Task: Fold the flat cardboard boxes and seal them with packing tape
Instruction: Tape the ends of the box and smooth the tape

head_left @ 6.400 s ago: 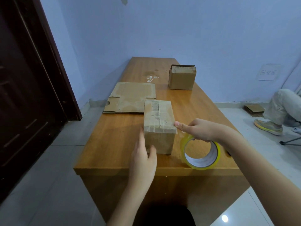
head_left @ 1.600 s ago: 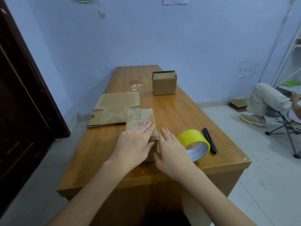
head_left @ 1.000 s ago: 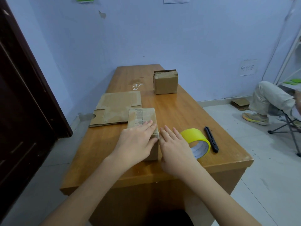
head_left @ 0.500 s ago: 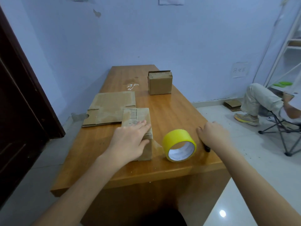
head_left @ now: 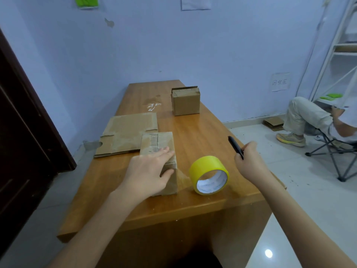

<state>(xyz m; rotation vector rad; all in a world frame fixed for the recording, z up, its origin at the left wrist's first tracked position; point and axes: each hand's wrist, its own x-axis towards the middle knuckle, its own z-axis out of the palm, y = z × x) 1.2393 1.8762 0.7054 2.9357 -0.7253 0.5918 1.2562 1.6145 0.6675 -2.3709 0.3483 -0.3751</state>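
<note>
box (head_left: 159, 151) folded, taped, tape uncut | left hand (head_left: 148, 171) flat on it | right hand (head_left: 249, 161) fingers grip cutter (head_left: 234, 145) | flat cardboard (head_left: 127, 132) unfolded

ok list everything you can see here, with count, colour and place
table: 1, orange-brown wood, centre
folded box: 1, brown, near edge, under left hand
flat cardboard: 1, brown, left side of table
small box: 1, brown, far end
tape roll: 1, yellow, on its edge right of the folded box, strip running to it
black cutter: 1, black, in right hand
door: 1, dark brown, left
seated person: 1, light trousers, right on a folding chair
left hand: flat on the folded box
right hand: grips the cutter
</note>
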